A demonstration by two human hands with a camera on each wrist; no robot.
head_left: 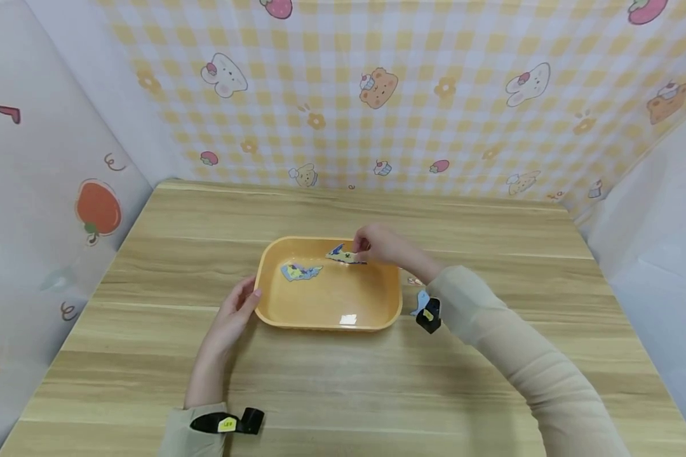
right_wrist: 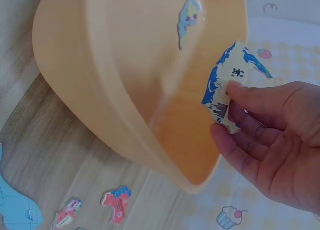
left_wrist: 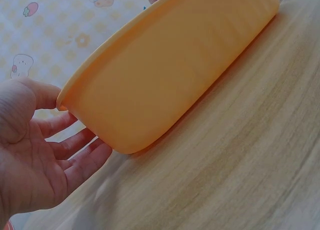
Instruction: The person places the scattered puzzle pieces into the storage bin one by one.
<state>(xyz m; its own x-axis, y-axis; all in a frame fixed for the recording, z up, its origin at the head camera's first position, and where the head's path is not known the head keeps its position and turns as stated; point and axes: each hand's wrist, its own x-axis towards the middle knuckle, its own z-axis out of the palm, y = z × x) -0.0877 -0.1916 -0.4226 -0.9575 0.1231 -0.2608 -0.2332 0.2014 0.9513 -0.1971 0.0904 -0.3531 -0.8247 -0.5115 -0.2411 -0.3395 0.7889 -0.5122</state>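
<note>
A yellow-orange plastic basin [head_left: 320, 301] sits on the wooden table. My left hand [head_left: 231, 317] holds its left end, thumb at the rim and fingers against the outer wall, as the left wrist view shows. Above the basin's far side, my right hand [head_left: 377, 244] pinches a flat, irregular puzzle piece [right_wrist: 216, 87] between thumb and fingers. That piece is cream with blue edges and a dark printed character. Another piece, light blue with yellow and purple [head_left: 300, 272], lies inside the basin toward the left.
Right of the basin lie a light blue piece [right_wrist: 17, 207], a small red and blue piece [right_wrist: 118, 204] and a pink and white one [right_wrist: 67, 213], partly hidden by the right arm in the head view. A checked cloth [head_left: 331, 127] hangs behind the table [head_left: 343, 393].
</note>
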